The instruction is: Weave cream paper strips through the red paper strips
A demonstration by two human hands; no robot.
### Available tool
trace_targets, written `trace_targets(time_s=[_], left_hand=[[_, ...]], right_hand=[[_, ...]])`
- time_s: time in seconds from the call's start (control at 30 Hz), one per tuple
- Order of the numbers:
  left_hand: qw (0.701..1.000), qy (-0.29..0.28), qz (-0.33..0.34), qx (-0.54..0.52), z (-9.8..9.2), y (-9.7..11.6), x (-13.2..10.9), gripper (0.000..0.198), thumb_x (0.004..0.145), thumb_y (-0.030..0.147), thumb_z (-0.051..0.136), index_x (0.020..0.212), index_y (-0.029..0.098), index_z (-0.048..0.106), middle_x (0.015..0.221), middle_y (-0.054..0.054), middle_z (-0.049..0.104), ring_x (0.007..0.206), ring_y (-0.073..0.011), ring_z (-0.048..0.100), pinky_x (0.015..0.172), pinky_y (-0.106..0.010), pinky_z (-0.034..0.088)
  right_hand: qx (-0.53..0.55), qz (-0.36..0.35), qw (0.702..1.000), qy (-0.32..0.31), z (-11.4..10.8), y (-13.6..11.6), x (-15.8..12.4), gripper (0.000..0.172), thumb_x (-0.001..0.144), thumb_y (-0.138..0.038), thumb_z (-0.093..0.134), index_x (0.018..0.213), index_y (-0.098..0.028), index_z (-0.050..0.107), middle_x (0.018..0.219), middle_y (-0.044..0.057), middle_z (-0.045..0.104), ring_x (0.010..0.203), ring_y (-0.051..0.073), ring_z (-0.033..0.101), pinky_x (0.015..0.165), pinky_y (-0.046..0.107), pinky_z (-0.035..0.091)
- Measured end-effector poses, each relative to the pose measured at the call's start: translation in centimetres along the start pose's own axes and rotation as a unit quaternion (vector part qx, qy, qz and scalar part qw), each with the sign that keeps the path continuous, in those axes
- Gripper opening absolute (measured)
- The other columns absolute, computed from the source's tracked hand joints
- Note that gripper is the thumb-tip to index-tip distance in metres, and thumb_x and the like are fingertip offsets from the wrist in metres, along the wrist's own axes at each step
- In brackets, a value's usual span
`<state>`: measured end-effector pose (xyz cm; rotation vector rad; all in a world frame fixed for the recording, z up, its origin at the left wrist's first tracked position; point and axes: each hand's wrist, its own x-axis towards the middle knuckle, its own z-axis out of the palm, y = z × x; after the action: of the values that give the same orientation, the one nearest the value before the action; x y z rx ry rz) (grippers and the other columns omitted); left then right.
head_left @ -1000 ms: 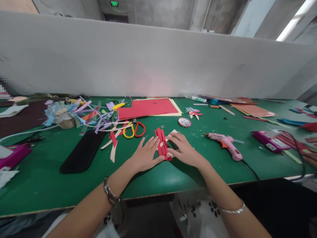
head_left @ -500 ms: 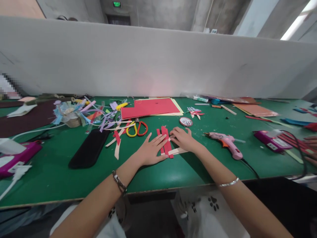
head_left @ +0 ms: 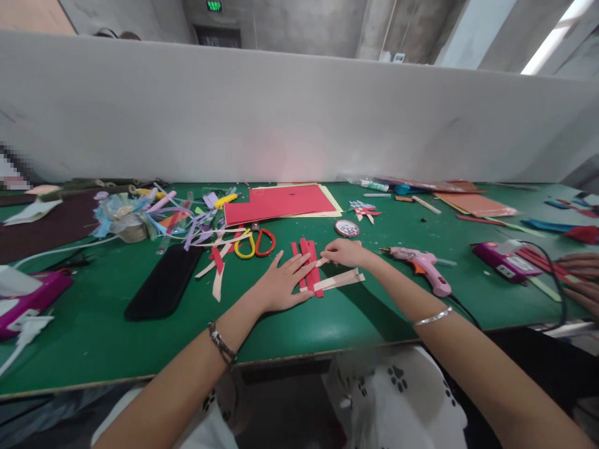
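Observation:
My left hand (head_left: 279, 288) lies flat with spread fingers, pressing on several red paper strips (head_left: 311, 251) set side by side on the table. My right hand (head_left: 347, 252) is closed, its thumb and fingers pinching a cream paper strip (head_left: 322, 262) that runs across the red ones. Nearer to me, more cream strips (head_left: 342, 280) cross the lower end of the red strips, their free ends pointing right. How the strips pass over or under each other is partly hidden by my left fingers.
Scissors (head_left: 266, 242) and paper scraps (head_left: 218, 268) lie left of the strips, beside a black phone-like slab (head_left: 163, 284). Red card sheets (head_left: 290, 202) and a round tin (head_left: 347, 228) sit behind. A pink glue gun (head_left: 423, 262) lies right, near a purple power strip (head_left: 505, 262) and another person's hands (head_left: 583, 274).
My right hand has moved slightly right and away from me, pinching the cream strip. More of the lower cream strips now shows. My left hand stays on the red strips.

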<state>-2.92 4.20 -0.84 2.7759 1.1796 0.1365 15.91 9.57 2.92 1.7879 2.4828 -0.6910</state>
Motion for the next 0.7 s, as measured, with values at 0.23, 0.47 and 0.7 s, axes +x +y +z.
trace_targets(time_s=[0.23, 0.47, 0.7], left_hand=[[1.000, 0.001, 0.007, 0.010, 0.1, 0.0, 0.1, 0.058, 0.083, 0.051, 0.027, 0.133, 0.022, 0.023, 0.140, -0.007, 0.023, 0.128, -0.0213, 0.020, 0.104, -0.048, 0.002], [1.000, -0.028, -0.005, 0.003, 0.0, 0.0, 0.1, 0.058, 0.083, 0.050, 0.025, 0.133, 0.020, 0.024, 0.140, -0.007, 0.022, 0.129, -0.0210, 0.018, 0.103, -0.050, 0.002], [1.000, 0.015, 0.019, 0.000, 0.0, 0.7, 0.3, 0.065, 0.080, 0.056, 0.028, 0.134, 0.020, 0.021, 0.140, -0.008, 0.022, 0.129, -0.0206, 0.018, 0.104, -0.048, -0.001]], right_hand=[[0.017, -0.076, 0.995, -0.064, 0.4, -0.3, -1.0, 0.026, 0.075, -0.031, 0.043, 0.062, -0.013, 0.058, 0.056, -0.001, 0.054, 0.051, 0.008, 0.041, 0.049, 0.021, 0.026], [-0.027, -0.130, 0.990, -0.040, 0.4, -0.1, -1.8, 0.026, 0.079, -0.025, 0.038, 0.071, -0.013, 0.060, 0.067, 0.001, 0.059, 0.060, 0.010, 0.046, 0.056, 0.022, 0.028], [-0.030, -0.124, 0.992, -0.017, 1.0, -0.8, -2.6, 0.024, 0.081, -0.025, 0.039, 0.083, -0.015, 0.060, 0.081, 0.004, 0.064, 0.072, 0.014, 0.052, 0.064, 0.024, 0.030]])
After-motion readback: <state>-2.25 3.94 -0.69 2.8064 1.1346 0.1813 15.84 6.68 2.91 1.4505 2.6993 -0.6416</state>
